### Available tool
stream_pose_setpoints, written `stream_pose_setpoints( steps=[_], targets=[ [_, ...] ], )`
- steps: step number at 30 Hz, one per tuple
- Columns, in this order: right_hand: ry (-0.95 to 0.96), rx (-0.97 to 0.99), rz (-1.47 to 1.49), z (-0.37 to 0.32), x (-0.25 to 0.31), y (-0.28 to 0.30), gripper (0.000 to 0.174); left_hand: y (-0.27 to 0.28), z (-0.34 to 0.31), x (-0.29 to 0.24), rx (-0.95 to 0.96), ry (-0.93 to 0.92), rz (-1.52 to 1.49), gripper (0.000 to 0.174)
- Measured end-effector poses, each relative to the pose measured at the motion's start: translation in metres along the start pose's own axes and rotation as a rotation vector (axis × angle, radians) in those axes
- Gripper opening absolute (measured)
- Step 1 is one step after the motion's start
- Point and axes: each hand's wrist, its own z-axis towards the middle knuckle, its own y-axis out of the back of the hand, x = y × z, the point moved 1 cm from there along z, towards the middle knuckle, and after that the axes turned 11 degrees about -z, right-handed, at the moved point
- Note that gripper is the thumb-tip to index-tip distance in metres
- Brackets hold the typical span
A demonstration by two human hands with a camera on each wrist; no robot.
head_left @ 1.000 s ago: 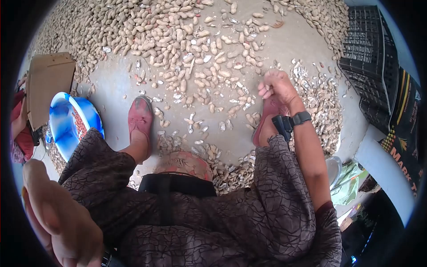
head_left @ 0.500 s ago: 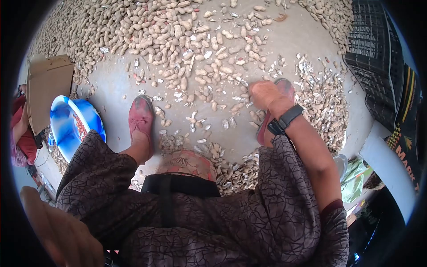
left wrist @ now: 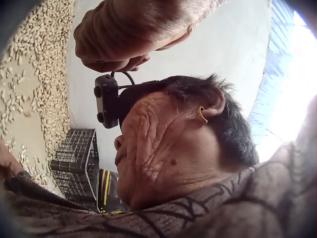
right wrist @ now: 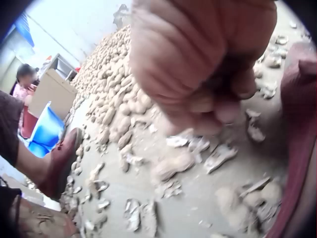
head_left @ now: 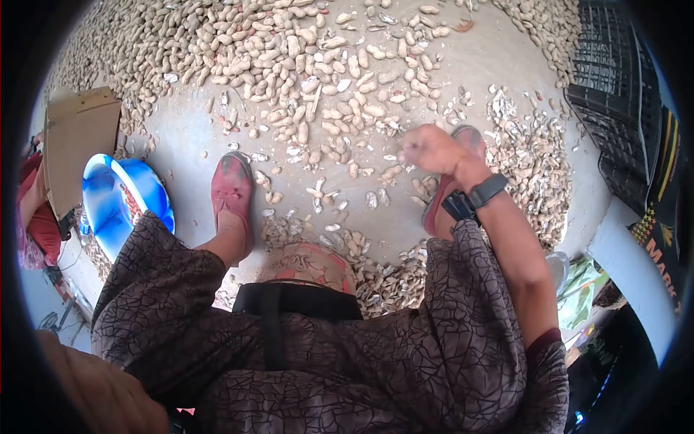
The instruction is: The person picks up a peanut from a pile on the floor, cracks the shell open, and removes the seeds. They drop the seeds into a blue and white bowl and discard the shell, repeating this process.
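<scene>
My right hand (head_left: 436,150) is low over the floor beside my right shoe (head_left: 470,137). In the right wrist view its fingers (right wrist: 200,111) curl in toward the palm, above scattered peanut shells (right wrist: 220,157) and a peanut (right wrist: 173,166). No thing shows between fingers and thumb; the inside of the palm is hidden. My left hand (head_left: 94,383) is raised at the lower left of the head view. The left wrist view shows this hand (left wrist: 129,37) close to the camera (left wrist: 106,100) worn on the head, with loosely curled fingers and nothing visible in them.
A large heap of unshelled peanuts (head_left: 238,50) spreads across the back. Empty shells (head_left: 531,170) pile up at right near a black crate (head_left: 614,94). A blue and white basin (head_left: 148,192) with red kernels stands at left by a cardboard box (head_left: 83,137). Another person (right wrist: 25,87) sits beyond.
My right hand has moved left and slightly down from above the right shoe to the shells beside it. My left hand has sunk lower in the head view.
</scene>
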Motion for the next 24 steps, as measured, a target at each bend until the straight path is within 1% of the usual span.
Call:
stream_pose_setpoints(
  steps=[1,2,3,4,5,6,8,10,12,14,15,16,17,18,20,21,23,24],
  targets=[
    [0.206,-0.115,-0.379,0.002,0.005,-0.007,0.008,0.001,0.001,0.0,0.0,0.003,0.003,0.014],
    [0.172,-0.087,-0.504,0.0,0.005,-0.009,0.009,0.003,0.001,0.001,0.039,-0.007,-0.002,0.013],
    [0.169,-0.087,-0.502,0.0,0.008,-0.008,0.009,0.003,0.002,0.001,0.077,-0.018,-0.008,0.013],
    [0.216,-0.09,-0.585,0.0,0.01,-0.007,0.009,0.003,0.0,0.002,0.078,-0.015,-0.008,0.013],
    [0.264,-0.093,-0.667,0.002,0.011,-0.007,0.01,0.002,-0.003,0.004,0.046,-0.035,-0.002,0.012],
    [0.263,-0.093,-0.665,0.004,0.011,-0.01,0.01,0.001,-0.004,0.004,0.014,-0.055,0.005,0.012],
    [0.311,-0.146,-0.725,0.008,0.009,-0.014,0.015,0.0,-0.002,0.003,0.016,-0.043,0.005,0.011],
    [0.3,-0.151,-0.734,0.008,0.007,-0.013,0.014,-0.002,-0.001,0.004,0.017,-0.033,0.005,0.011],
    [0.288,-0.159,-0.741,0.01,0.002,-0.015,0.013,-0.003,-0.003,0.005,-0.029,-0.051,0.018,0.009],
    [0.307,-0.299,-0.617,0.013,-0.011,-0.017,0.009,-0.004,-0.001,0.003,-0.025,-0.041,0.03,0.009],
    [0.308,-0.301,-0.619,0.009,-0.01,-0.007,0.009,-0.004,0.0,0.003,-0.025,-0.029,0.04,0.008],
    [0.047,-0.145,-0.119,0.003,-0.008,0.01,0.005,-0.004,0.0,0.003,-0.027,-0.031,0.041,0.008],
    [-0.211,0.021,0.382,-0.004,-0.008,0.021,0.006,-0.004,0.0,0.002,-0.03,-0.026,0.049,0.008],
    [-0.207,0.023,0.384,-0.01,-0.012,0.029,0.006,-0.004,0.0,0.002,-0.033,-0.02,0.056,0.008],
    [0.078,0.11,1.11,-0.023,-0.016,0.043,0.017,-0.004,-0.002,0.004,-0.044,-0.046,0.028,0.007],
    [0.078,0.107,1.106,-0.025,-0.012,0.045,0.017,-0.004,-0.001,0.006,-0.05,-0.073,-0.001,0.006],
    [-0.019,0.068,1.082,-0.028,-0.001,0.043,0.018,-0.004,0.002,0.005,-0.026,-0.067,-0.005,0.008],
    [-0.043,0.074,0.878,-0.024,0.001,0.038,0.015,-0.005,0.004,0.004,-0.003,-0.061,-0.004,0.01]
  ],
)
